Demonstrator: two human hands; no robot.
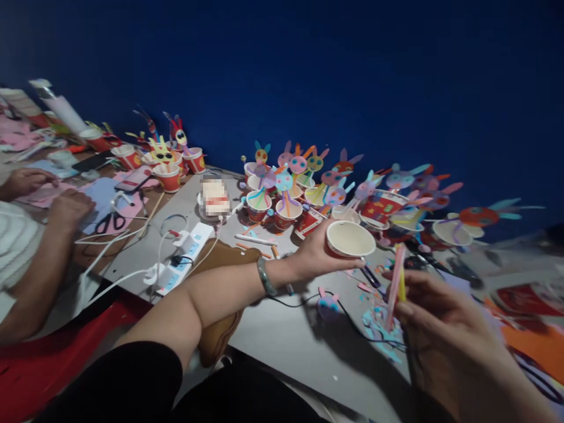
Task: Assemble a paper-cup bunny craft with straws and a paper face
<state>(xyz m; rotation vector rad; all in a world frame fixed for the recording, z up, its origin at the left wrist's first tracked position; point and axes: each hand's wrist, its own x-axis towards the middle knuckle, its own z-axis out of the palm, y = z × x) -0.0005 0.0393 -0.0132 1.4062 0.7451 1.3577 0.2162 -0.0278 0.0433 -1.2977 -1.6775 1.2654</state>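
Observation:
My left hand [314, 254] is wrapped round a paper cup [351, 239], its pale inside facing me and nothing visible in it. Slim pink and yellow strips [395, 288] are pinched upright between the thumb and fingers of my right hand [434, 308], a little right of the cup; blur hides their exact kind. Below the cup, a small purple rabbit-head cutout [328, 306] lies on the grey table [282, 335]. Light blue scraps [382, 329] are scattered under my right hand. Past my left hand stand several paper cups with colourful animal-head figures [284, 182].
A white power strip [187, 258] with cables sits at left, beside a brown cushion-like object [215, 329]. Black scissors [111, 223] lie near a co-worker's hands [66, 208]. A black cable [352, 326] crosses the table. Orange sheets [535, 338] lie at right; a blue wall rises behind.

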